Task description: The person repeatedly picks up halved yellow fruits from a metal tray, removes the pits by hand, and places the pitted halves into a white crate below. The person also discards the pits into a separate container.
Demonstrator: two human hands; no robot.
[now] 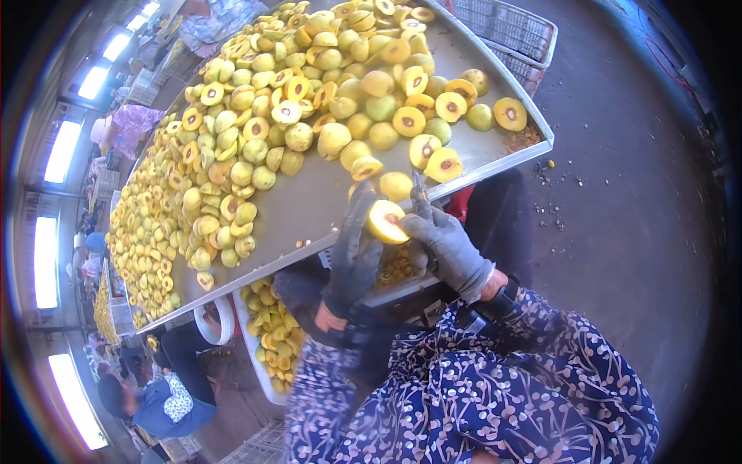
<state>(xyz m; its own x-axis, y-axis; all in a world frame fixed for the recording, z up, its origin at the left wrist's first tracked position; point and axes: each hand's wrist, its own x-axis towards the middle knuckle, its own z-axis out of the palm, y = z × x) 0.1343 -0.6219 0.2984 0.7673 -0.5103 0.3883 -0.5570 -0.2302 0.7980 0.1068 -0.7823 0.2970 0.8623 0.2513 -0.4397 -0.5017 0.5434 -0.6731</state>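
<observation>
My left hand (pixel 353 249), in a dark grey glove, holds a halved yellow peach (pixel 382 219), its cut face turned up and to the right. Brown stone or stone cavity shows at the middle of that face. The thumb of my right hand (pixel 449 246), gloved too, touches the cut face beside the brown centre. A slim metal tool (pixel 417 181) sticks up from my right fist; its handle is mostly hidden by the fingers. Both hands are over the near edge of a metal table (pixel 290 211), next to a whole-looking peach (pixel 396 185) and cut halves (pixel 444 165).
A large heap of peach halves (pixel 278 110) covers much of the table. Below the edge, a container (pixel 400 269) holds brown bits. A white crate (pixel 272 388) of peach pieces and a white bucket (pixel 223 319) stand left. Stacked crates (pixel 510 29) stand beyond; another person (pixel 168 406) sits left.
</observation>
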